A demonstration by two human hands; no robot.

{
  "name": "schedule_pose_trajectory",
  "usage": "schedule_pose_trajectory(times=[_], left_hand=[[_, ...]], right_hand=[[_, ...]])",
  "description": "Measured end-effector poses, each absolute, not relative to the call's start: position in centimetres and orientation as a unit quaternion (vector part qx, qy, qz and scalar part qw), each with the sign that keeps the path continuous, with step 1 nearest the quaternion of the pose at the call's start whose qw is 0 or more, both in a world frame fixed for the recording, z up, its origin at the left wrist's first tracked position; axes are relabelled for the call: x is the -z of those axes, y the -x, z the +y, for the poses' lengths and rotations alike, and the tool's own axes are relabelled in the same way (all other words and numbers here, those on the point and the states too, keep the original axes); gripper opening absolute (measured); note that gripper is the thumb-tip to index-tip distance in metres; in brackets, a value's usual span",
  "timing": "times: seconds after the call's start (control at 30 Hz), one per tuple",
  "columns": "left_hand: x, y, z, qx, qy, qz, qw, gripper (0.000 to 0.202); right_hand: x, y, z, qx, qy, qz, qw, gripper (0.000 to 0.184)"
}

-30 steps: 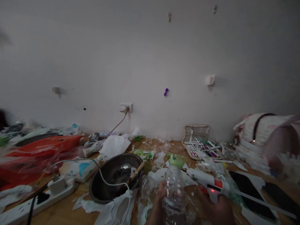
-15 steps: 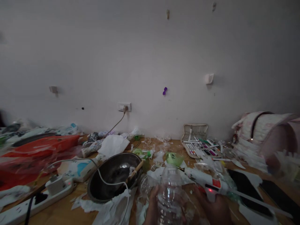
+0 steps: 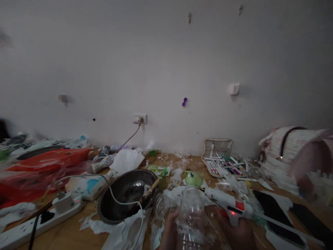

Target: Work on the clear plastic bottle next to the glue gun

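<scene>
At the lower middle of the view, my left hand (image 3: 169, 231) is wrapped round a clear ribbed plastic bottle (image 3: 191, 217), which stands close to upright. My right hand (image 3: 240, 234) grips a white hot glue gun (image 3: 222, 198) with a red indicator light glowing on it. The gun's nozzle end points left toward the bottle, and a long pale glue stick (image 3: 288, 227) sticks out of its back. Just behind the bottle's top lies a cut green plastic bottle piece (image 3: 194, 178). Part of my left hand is hidden behind the bottle.
A dark bowl (image 3: 106, 208) with a wooden-handled tool in it stands left of the bottle. A white power strip (image 3: 15, 238), red plastic bag (image 3: 52, 159), opened marker case (image 3: 217, 149), two dark phones (image 3: 273, 208) and a pink-white backpack (image 3: 293, 146) surround the work, among plastic scraps.
The view has shifted slightly, so the scene sits a little further right. The bottle top is a touch lower against the green piece. Both hands keep their holds.
</scene>
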State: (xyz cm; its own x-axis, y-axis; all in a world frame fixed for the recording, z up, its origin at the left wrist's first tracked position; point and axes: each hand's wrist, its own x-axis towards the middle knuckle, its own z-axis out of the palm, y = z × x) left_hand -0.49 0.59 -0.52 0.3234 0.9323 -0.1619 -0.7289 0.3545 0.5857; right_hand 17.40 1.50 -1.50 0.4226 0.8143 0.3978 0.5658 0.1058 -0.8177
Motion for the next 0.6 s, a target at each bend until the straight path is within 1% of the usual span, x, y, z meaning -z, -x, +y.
schedule_pose_trajectory(times=[0.07,0.23,0.3,0.43,0.53,0.6], left_hand=[[0.5,0.5,0.7,-0.511,-0.216,0.222,0.802,0.069],[0.1,0.7,0.7,-0.513,-0.236,0.219,0.796,0.065],[0.0,0.8,0.5,-0.514,-0.233,0.229,0.793,0.065],[0.3,0.9,0.3,-0.509,-0.194,0.273,0.793,0.056],[0.6,0.9,0.2,-0.519,-0.187,0.291,0.782,0.057],[0.4,0.9,0.2,-0.543,-0.195,0.307,0.757,0.056]], right_hand=[[1.3,-17.2,1.4,-0.138,0.653,-0.517,0.536,0.043],[0.5,-16.8,1.1,-0.181,0.632,-0.517,0.549,0.039],[0.4,-16.8,1.1,-0.182,0.63,-0.516,0.551,0.038],[1.0,-17.2,1.3,-0.175,0.64,-0.53,0.529,0.042],[1.4,-17.3,1.4,-0.156,0.635,-0.535,0.535,0.043],[1.5,-17.3,1.4,-0.151,0.646,-0.522,0.536,0.044]])
